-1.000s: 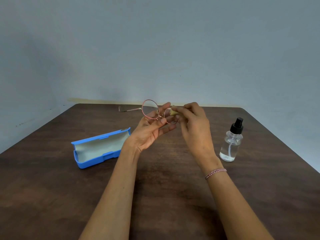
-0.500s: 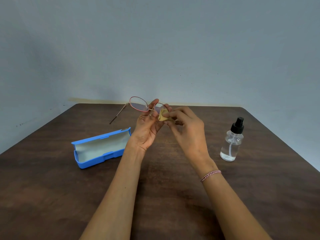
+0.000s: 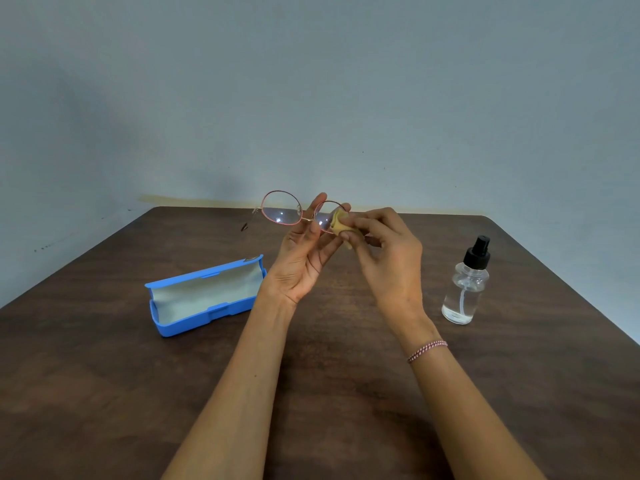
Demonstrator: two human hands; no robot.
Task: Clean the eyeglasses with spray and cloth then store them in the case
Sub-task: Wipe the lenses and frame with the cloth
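Round eyeglasses (image 3: 281,209) with a thin pink-gold frame are held up above the table, lenses facing me. My left hand (image 3: 300,258) pinches them at the bridge between thumb and fingers. My right hand (image 3: 388,258) presses a small folded tan cloth (image 3: 340,223) against the right lens. One temple arm hangs down at the left. A blue eyeglass case (image 3: 204,296) lies open on the table to the left, its pale lining showing. A clear spray bottle (image 3: 465,285) with a black nozzle stands upright to the right.
The dark brown wooden table (image 3: 104,393) ends at a grey wall behind. Its right edge runs diagonally just beyond the spray bottle. A braided bracelet (image 3: 426,350) circles my right wrist.
The glasses have turned from tilted flat to upright with the lenses facing me. The cloth in my right hand has shifted across the right lens, and both hands rose slightly.
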